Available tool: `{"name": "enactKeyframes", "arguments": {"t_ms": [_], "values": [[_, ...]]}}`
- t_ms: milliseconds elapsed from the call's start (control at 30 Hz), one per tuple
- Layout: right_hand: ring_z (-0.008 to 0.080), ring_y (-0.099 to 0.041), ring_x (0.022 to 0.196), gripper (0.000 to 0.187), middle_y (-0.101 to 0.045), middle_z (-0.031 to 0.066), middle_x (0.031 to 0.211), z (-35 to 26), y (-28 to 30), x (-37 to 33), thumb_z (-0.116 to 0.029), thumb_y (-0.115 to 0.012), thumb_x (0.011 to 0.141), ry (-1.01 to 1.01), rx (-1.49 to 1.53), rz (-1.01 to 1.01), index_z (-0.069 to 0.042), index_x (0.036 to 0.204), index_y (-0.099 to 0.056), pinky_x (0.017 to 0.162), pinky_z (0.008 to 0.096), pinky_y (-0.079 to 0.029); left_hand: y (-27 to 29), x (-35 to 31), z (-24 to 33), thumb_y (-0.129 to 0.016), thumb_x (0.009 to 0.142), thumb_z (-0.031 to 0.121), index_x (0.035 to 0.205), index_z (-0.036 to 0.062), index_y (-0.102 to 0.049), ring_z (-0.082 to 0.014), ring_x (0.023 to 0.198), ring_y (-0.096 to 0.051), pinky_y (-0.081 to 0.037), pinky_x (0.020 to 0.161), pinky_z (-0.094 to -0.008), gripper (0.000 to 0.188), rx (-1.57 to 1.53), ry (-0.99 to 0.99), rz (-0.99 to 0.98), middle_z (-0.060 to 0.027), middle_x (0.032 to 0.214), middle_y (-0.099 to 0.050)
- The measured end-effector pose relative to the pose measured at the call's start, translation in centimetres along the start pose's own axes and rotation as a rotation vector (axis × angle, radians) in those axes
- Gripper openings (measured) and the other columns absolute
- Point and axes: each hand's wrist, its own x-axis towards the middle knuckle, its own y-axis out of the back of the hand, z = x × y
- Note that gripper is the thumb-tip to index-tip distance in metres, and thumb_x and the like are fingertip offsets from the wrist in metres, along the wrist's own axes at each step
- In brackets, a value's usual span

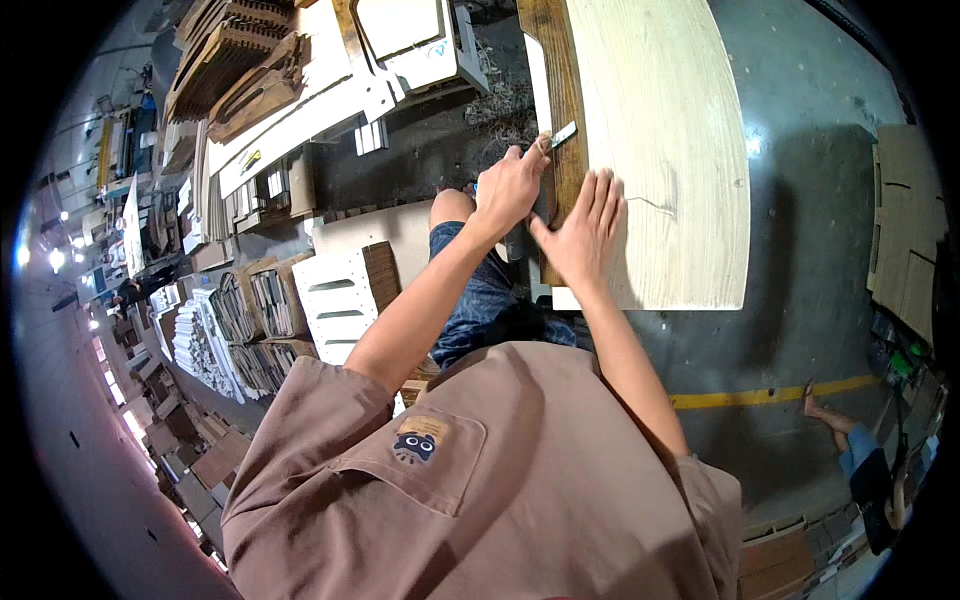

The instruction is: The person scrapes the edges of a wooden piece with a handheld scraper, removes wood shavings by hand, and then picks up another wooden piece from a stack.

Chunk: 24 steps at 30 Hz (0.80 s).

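My left hand [508,192] is closed, its fingers curled beside a dark-stained wooden strip [566,88]. From its fingertips a small flat whitish piece [564,134] sticks out over the strip; its kind is too small to make out, and the gripped end is hidden. My right hand [587,222] lies open, fingers stretched, across the strip and the near part of a pale wood-grain board [670,130]. The strip runs along the board's left side. A thin dark line in the grain shows right of my right hand.
A white workbench [330,95] with stacked brown wooden pieces [225,55] stands at the far left. Nearer is a stack of white slotted panels [335,300]. A yellow line [770,396] crosses the grey floor at right; another person [865,455] is at the right edge.
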Motion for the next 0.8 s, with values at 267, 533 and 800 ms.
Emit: {"name": "enactKeyframes", "arguments": {"t_ms": [267, 533, 800], "values": [[0.0371, -0.016, 0.173, 0.106, -0.024, 0.0239, 0.183, 1.6, -1.6, 4.1, -0.052, -0.073, 0.099, 0.106, -0.21, -0.004, 0.005, 0.174, -0.025, 0.141, 0.0563, -0.009, 0.6, 0.4, -0.4, -0.057, 0.115, 0.037, 0.158, 0.0314, -0.058, -0.0414, 0.077, -0.075, -0.059, 0.061, -0.0533, 0.043, -0.011, 0.009, -0.01, -0.0171, 0.094, -0.069], [0.037, -0.015, 0.173, 0.097, -0.024, 0.0249, 0.183, 0.8, -1.0, 4.2, -0.051, -0.063, 0.106, 0.101, -0.25, -0.018, 0.006, 0.174, -0.025, 0.141, 0.0568, -0.008, 0.8, 6.4, -0.3, -0.057, 0.115, 0.039, 0.154, 0.0301, -0.064, -0.0409, 0.072, -0.075, -0.057, 0.057, -0.0531, 0.04, -0.04, 0.059, 0.15, -0.0188, 0.09, -0.071], [0.0352, -0.011, 0.174, 0.096, -0.019, 0.0219, 0.186, 0.7, -1.3, 4.3, -0.054, -0.057, 0.11, 0.074, -0.259, -0.04, 0.003, 0.176, -0.02, 0.141, 0.0543, -0.008, 1.7, 15.4, -2.4, -0.052, 0.117, 0.043, 0.152, 0.0289, -0.066, -0.0434, 0.079, -0.077, -0.06, 0.063, -0.055, 0.04, -0.054, 0.091, 0.19, -0.0206, 0.097, -0.075]]}}
